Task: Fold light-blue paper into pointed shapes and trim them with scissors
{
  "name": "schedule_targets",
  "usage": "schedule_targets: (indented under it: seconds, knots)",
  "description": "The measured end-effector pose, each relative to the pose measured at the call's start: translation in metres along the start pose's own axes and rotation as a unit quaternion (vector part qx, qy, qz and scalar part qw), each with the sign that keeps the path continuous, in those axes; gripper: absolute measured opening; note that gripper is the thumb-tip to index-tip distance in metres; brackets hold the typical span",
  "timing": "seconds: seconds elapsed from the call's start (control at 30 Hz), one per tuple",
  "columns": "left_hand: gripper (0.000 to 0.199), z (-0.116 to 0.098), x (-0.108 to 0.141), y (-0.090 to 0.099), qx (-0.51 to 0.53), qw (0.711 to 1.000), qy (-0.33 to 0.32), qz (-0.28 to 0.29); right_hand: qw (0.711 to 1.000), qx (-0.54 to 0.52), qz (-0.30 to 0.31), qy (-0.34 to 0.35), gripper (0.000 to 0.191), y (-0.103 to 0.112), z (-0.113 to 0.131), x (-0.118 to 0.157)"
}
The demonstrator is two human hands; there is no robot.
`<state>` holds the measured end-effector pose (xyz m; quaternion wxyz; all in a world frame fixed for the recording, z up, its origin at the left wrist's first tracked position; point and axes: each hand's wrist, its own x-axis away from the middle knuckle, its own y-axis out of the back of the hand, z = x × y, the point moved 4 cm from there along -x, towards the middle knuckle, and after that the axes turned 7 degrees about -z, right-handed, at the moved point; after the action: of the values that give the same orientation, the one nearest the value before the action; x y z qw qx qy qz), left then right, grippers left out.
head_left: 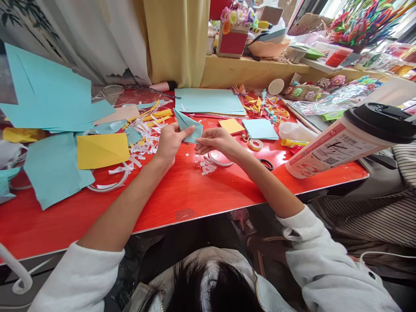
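Observation:
A folded piece of light blue paper (187, 122) is held up above the red table (182, 190). My left hand (172, 141) grips its left side, thumb on the front face. My right hand (216, 142) pinches the lower right corner between thumb and fingers. Behind the hands lies a stack of large blue sheets (211, 100). A stack of small yellow paper squares (232, 126) and a stack of small blue squares (260, 129) sit just beyond my right hand. White paper scraps (208, 165) and a ring-shaped roll (221, 159) lie below it.
A large lidded cup (338, 143) stands at the right, near black scissor handles (266, 164). Loose blue sheets (58, 164) and a yellow sheet (103, 151) cover the left, beside shredded paper (146, 141). Small folded yellow pieces (255, 105) lie at the back.

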<state>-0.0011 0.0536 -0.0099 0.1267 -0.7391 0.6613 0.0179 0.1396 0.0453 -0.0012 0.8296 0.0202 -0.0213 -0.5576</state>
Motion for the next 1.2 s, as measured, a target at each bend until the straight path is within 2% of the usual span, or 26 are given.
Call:
schedule_targets:
  seconds: [0.13, 0.23, 0.37, 0.47, 0.53, 0.67, 0.8, 0.9, 1.07, 1.2]
  knots:
    - [0.021, 0.001, -0.001, 0.001, -0.014, 0.999, 0.037, 0.021, 0.999, 0.040, 0.011, -0.009, 0.020, 0.006, 0.001, 0.001]
    - [0.024, 0.001, -0.002, 0.001, -0.015, 0.999, 0.028, 0.012, 0.999, 0.033, 0.014, -0.007, 0.020, 0.010, 0.000, -0.001]
    - [0.023, 0.000, -0.001, -0.001, 0.008, 0.999, 0.025, 0.022, 0.999, -0.020, -0.022, 0.035, 0.017, 0.015, -0.002, -0.006]
    - [0.024, -0.002, -0.001, -0.001, 0.000, 0.999, 0.028, 0.044, 0.998, -0.001, -0.058, 0.024, 0.011, 0.020, -0.002, -0.008]
    - [0.023, -0.003, -0.002, 0.001, -0.005, 0.999, 0.015, 0.037, 0.998, 0.002, -0.066, 0.016, 0.010, 0.021, 0.000, -0.007]
    - [0.021, -0.002, -0.002, 0.002, -0.003, 1.000, 0.011, 0.015, 0.999, -0.014, -0.030, 0.027, 0.014, 0.017, 0.003, -0.004]
    - [0.018, -0.002, 0.000, -0.001, -0.010, 0.996, 0.050, 0.070, 0.999, -0.019, -0.022, 0.043, 0.019, 0.017, 0.002, -0.004]
    - [0.025, -0.007, 0.001, 0.000, -0.021, 0.994, 0.058, 0.095, 0.999, -0.019, -0.008, 0.040, 0.027, 0.018, 0.003, -0.004]
    - [0.025, -0.008, -0.001, 0.004, 0.001, 0.994, 0.074, 0.079, 0.999, -0.029, 0.005, 0.040, 0.027, 0.017, 0.011, 0.001]
    - [0.020, -0.006, -0.002, 0.004, 0.022, 0.994, 0.077, 0.074, 0.998, -0.035, -0.009, 0.054, 0.022, 0.015, 0.014, 0.004]
